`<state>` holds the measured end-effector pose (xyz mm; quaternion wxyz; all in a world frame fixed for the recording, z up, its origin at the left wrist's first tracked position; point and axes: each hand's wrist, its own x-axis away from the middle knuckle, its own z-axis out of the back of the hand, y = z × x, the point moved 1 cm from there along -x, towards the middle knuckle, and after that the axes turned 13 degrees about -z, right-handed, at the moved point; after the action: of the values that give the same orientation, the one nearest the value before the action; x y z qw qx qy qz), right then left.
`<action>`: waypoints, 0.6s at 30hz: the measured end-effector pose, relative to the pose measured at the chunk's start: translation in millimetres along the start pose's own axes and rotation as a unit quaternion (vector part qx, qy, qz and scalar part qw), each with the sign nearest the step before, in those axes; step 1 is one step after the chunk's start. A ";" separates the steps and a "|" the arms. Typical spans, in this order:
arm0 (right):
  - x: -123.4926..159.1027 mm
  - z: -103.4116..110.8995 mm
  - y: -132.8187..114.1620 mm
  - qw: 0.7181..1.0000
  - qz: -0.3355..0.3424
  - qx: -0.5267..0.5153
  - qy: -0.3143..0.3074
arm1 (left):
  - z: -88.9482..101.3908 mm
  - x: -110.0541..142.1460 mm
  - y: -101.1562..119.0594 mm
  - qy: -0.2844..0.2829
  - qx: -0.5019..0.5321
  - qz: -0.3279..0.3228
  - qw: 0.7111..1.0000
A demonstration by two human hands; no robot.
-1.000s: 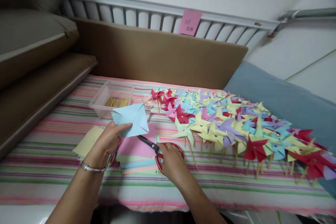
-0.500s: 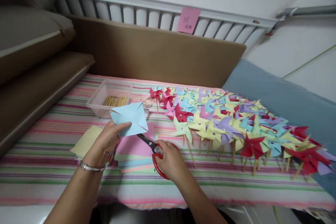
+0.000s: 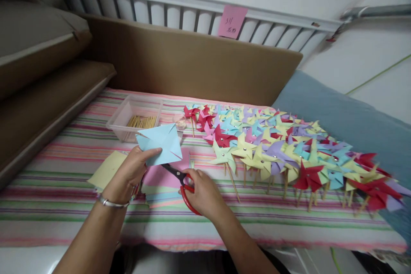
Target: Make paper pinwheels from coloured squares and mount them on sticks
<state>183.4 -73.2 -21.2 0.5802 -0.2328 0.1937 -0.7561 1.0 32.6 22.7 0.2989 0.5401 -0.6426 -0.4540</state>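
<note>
Left grip point(image 3: 132, 168) pinched slit light-blue paper square point(image 3: 165, 140); right grip point(image 3: 204, 192) clasped red-handled scissors point(image 3: 179, 173).
Dark blades point(image 3: 170, 168) sat near square's lower edge; striped cloth point(image 3: 257, 219) separated scissors from multicoloured paper pinwheels point(image 3: 263, 162).

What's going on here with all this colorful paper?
A person's left hand holds a light-blue paper square with slits at several corners. The right hand holds red-handled scissors, their tip near the paper's lower edge; whether they touch, I can't tell. On the right, many paper pinwheels on sticks lie crowded together on a striped cloth. Beyond the left hand, a clear box holds thin sticks.
</note>
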 end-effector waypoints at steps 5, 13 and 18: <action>-2.4 -5.1 -1.5 1.000 0.004 -0.007 0.008 | 1.0 0.2 1.7 0.016 -0.003 -0.001 1.000; -6.0 -3.1 -0.2 0.998 0.021 0.040 0.045 | 0.8 -1.1 -4.3 -0.006 -0.022 -0.006 1.000; -5.0 20.9 -5.7 0.962 -0.012 -0.268 0.051 | -7.0 5.4 -5.4 -0.043 -0.049 -0.026 0.998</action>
<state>192.0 -67.4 -1.6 0.4769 -0.3434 0.4154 -0.6944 8.1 25.5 20.0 0.2848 0.5214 -0.6175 -0.5155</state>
